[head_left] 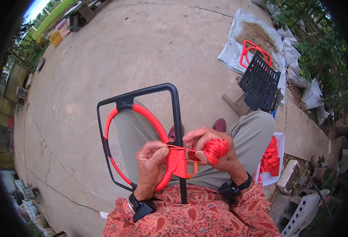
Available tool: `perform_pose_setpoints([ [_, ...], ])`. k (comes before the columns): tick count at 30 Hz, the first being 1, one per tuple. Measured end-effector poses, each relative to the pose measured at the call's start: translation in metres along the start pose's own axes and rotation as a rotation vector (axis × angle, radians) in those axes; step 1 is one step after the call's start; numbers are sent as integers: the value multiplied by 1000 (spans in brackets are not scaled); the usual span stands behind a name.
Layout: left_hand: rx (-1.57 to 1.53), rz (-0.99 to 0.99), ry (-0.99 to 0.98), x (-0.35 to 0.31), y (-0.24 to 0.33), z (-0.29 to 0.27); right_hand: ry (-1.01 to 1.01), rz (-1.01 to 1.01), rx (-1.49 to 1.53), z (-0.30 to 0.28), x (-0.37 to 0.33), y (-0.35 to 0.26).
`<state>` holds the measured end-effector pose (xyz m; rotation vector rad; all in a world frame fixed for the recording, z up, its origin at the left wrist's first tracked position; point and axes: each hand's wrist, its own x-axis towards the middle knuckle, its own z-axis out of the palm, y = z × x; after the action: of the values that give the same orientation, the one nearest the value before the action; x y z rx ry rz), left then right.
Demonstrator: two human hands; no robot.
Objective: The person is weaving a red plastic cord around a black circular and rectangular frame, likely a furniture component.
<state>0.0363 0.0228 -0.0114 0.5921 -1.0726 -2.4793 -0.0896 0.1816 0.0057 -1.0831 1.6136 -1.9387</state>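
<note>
A black rectangular frame (177, 106) with an inner ring rests tilted across my lap. Red cord is wound tightly around much of the ring (152, 120), and a woven red patch (177, 162) joins ring and frame at the right side. Thumb and fingertips of my left hand (151, 164) are pinched on the red cord at the top of this patch. My right hand (225, 156) is closed around a bundle of red cord (216, 151); a strand runs taut from it to the patch. Part of the ring is hidden behind my left hand.
Right of my knee, a white bin (278, 158) holds more red cord (269, 156). Beyond it a black slotted panel (260, 83) leans on a wooden stool (237, 103). A red frame (257, 49) lies on a pale sheet (233, 43) with dry plant matter.
</note>
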Motion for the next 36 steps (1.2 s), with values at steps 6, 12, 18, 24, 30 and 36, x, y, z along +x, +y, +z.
perform_pose_setpoints([
  [6, 6, -6, 5, 0, -1, -1, -15, 9, 20, -3, 0, 1],
  [12, -125, -71, -83, 3, -1, -5, -32, -15, -24, -4, 4, -3],
  [18, -206, -335, -156, 6, 3, -6, -5, 14, -38, -1, 3, -1],
  [24, -208, -606, -308, 15, 19, 6, -22, 33, -52, -3, 2, -4],
  [30, -213, -605, -308, 14, 18, 7, -47, 38, -37, -5, 2, -3],
  [36, -159, -546, -301, 12, 19, 12, -90, -24, -55, -5, 4, -8],
])
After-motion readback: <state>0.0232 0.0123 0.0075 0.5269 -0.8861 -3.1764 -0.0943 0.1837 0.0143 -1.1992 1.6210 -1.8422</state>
